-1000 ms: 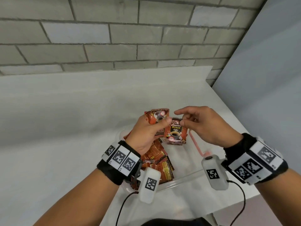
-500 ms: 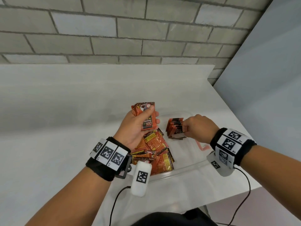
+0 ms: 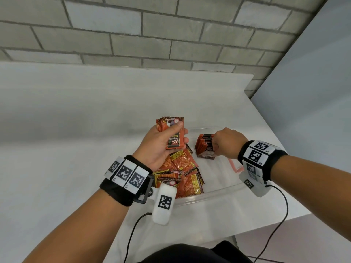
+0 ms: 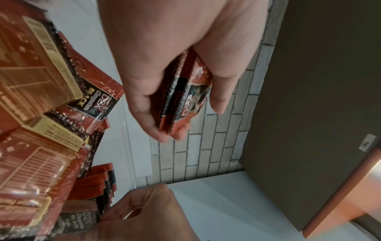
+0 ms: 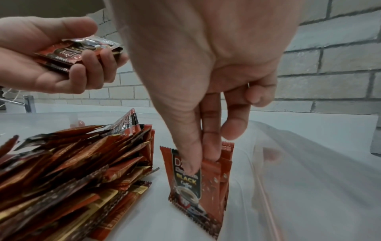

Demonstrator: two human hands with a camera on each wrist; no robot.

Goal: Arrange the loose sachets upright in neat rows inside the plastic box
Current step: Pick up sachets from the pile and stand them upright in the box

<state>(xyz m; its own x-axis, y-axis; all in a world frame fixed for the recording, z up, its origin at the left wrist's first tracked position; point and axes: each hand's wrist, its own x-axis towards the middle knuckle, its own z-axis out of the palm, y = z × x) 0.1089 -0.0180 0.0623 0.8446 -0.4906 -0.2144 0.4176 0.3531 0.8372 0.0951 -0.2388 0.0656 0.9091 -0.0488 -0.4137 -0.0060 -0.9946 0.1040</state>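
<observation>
Head view, left hand (image 3: 161,144): clamps a small stack of orange-red foil coffee sachets (image 3: 173,134) above the loose heap (image 3: 182,173).
Right hand (image 3: 227,142): pinches the upright sachet row (image 3: 205,149) inside the clear plastic box (image 3: 212,192).
Risk: letting go may topple the unsupported row.

Glossy foil sachets (image 3: 178,168), printed red, black and gold with crimped, serrated edges, fill the near left of a clear, smooth plastic box (image 3: 212,192) with a pale pink plastic clasp (image 3: 235,166). The counter (image 3: 76,130) beneath has a matt white, smooth finish. Behind it rises a rough grey brick wall (image 3: 152,31) with dark mortar lines; to the right stands a smooth matt grey panel (image 3: 313,92). Black cloth wristbands (image 3: 117,192) carry printed paper-like markers.
</observation>
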